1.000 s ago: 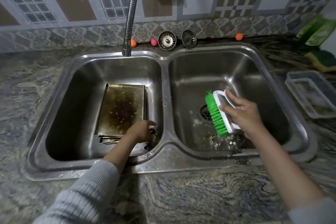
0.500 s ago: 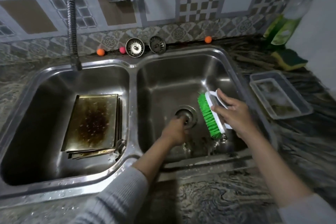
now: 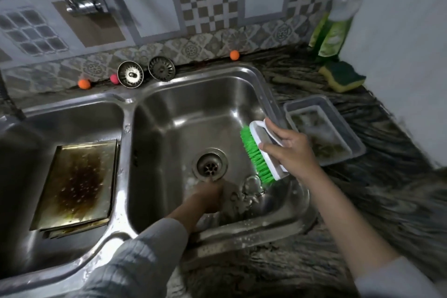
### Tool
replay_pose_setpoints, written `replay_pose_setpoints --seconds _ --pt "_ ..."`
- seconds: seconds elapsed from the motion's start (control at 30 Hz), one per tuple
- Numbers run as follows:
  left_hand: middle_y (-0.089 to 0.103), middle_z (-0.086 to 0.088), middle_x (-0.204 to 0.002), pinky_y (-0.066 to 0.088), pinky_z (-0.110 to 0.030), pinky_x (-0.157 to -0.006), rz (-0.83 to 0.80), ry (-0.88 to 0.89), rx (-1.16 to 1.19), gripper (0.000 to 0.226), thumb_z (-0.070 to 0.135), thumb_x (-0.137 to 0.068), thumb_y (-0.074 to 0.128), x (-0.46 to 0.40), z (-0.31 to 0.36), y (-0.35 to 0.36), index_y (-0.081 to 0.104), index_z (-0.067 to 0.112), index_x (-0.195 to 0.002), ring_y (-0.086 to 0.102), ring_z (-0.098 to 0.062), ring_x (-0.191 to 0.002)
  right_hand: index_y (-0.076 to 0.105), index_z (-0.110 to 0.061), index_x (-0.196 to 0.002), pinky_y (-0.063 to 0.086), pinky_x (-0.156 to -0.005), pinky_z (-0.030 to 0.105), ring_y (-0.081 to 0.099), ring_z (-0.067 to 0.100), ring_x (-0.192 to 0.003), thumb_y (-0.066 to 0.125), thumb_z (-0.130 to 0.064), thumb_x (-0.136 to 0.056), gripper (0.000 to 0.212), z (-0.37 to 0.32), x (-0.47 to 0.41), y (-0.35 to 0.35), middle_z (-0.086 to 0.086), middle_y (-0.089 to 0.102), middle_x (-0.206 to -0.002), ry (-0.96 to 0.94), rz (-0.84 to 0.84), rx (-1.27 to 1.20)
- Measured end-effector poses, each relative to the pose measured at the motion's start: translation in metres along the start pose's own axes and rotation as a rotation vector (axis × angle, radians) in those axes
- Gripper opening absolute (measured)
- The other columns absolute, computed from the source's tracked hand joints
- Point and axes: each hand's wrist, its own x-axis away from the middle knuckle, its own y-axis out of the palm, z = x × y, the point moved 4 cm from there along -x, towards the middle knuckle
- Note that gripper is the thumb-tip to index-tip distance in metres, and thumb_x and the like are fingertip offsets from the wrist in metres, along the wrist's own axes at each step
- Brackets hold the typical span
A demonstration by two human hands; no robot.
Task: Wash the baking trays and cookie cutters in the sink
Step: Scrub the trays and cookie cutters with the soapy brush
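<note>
The right hand [image 3: 291,152] is gripping the scrub brush [image 3: 262,152]; the left hand [image 3: 208,197] is blurred, its fingers unreadable. The wet cookie cutters [image 3: 251,189] are probably slipping easily, best pinched by their rims.

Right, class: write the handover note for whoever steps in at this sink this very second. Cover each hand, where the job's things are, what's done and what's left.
Right hand: grips the green-bristled scrub brush above the right basin.
Left hand: down on the right basin floor just in front of the drain, blurred; whether its fingers hold anything cannot be told.
Baking trays: stacked in the left basin; the top one shows dark burnt staining.
Cookie cutters: a round metal shape by the brush may be one.
Done: nothing looks clean.
Left: scrub and rinse trays and cutters.
</note>
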Motion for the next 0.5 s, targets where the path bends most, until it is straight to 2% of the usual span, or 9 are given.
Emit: replay_pose_setpoints --seconds 0.03,0.1,0.17,0.23,0.3,0.37,0.43,0.5 --pt "0.053 -0.015 -0.123 0.048 -0.038 -0.087 0.028 -0.015 0.071 0.042 0.024 -0.085 0.057 -0.002 -0.002 -0.002 0.049 0.015 -0.126 0.056 -0.034 -0.108 0.055 -0.025 -0.130 0.049 -0.089 0.022 0.059 0.001 -0.107 0.076 -0.009 -0.076 0.060 -0.005 -0.001 -0.004 -0.011 0.057 -0.129 -0.011 0.001 0.011" --pt "0.060 -0.014 -0.114 0.045 -0.032 -0.079 0.105 -0.052 0.283 0.037 0.023 -0.085 0.054 -0.004 -0.005 -0.013 0.053 0.014 -0.121 0.057 -0.031 -0.104 0.053 -0.033 -0.129 0.053 -0.081 0.022 0.062 0.005 -0.101 0.077 -0.012 -0.075 0.062 -0.018 -0.005 -0.020 -0.008 0.060 -0.125 -0.045 0.040 0.054" --pt "0.065 -0.006 -0.097 0.042 -0.028 -0.071 0.251 -0.115 0.546 0.026 0.021 -0.080 0.064 0.000 -0.009 -0.033 0.060 0.011 -0.103 0.060 -0.025 -0.094 0.052 -0.037 -0.128 0.050 -0.071 0.018 0.061 0.005 -0.093 0.078 -0.017 -0.075 0.062 -0.035 -0.010 -0.046 -0.011 0.060 -0.114 -0.088 0.141 0.140" --pt "0.060 -0.001 -0.081 0.045 -0.029 -0.069 0.364 -0.168 0.885 0.027 0.017 -0.068 0.077 0.006 -0.010 -0.054 0.058 0.013 -0.087 0.059 -0.020 -0.079 0.054 -0.034 -0.129 0.044 -0.074 0.014 0.057 0.002 -0.096 0.078 -0.020 -0.075 0.061 -0.049 -0.018 -0.073 -0.016 0.056 -0.114 -0.100 0.229 0.224" --pt "0.057 -0.001 -0.071 0.053 -0.033 -0.063 0.433 -0.166 1.238 0.031 0.012 -0.065 0.080 0.012 -0.007 -0.073 0.055 0.013 -0.083 0.060 -0.015 -0.062 0.053 -0.033 -0.132 0.039 -0.078 0.016 0.052 0.001 -0.100 0.076 -0.022 -0.077 0.061 -0.055 -0.025 -0.094 -0.018 0.052 -0.117 -0.081 0.252 0.366" --pt "0.059 -0.004 -0.072 0.052 -0.027 -0.053 0.426 -0.116 1.478 0.025 0.003 -0.079 0.074 0.016 0.001 -0.088 0.052 0.011 -0.089 0.061 -0.009 -0.052 0.051 -0.034 -0.134 0.036 -0.080 0.019 0.051 0.007 -0.106 0.075 -0.023 -0.078 0.062 -0.052 -0.031 -0.106 -0.012 0.053 -0.125 -0.050 0.238 0.494" --pt "0.064 -0.006 -0.082 0.055 -0.034 -0.064 0.408 -0.068 1.636 0.018 0.006 -0.086 0.067 0.017 0.006 -0.099 0.052 0.011 -0.093 0.066 -0.016 -0.065 0.051 -0.036 -0.134 0.038 -0.083 0.023 0.051 0.015 -0.116 0.074 -0.026 -0.077 0.062 -0.043 -0.036 -0.109 -0.005 0.053 -0.134 -0.007 0.198 0.556" --pt "0.066 -0.007 -0.091 0.055 -0.041 -0.071 0.409 -0.031 1.702 0.019 0.013 -0.086 0.068 0.019 0.011 -0.108 0.055 0.011 -0.099 0.068 -0.023 -0.075 0.050 -0.040 -0.133 0.047 -0.085 0.031 0.054 0.022 -0.116 0.073 -0.031 -0.076 0.063 -0.029 -0.039 -0.106 0.000 0.055 -0.134 0.037 0.139 0.650"
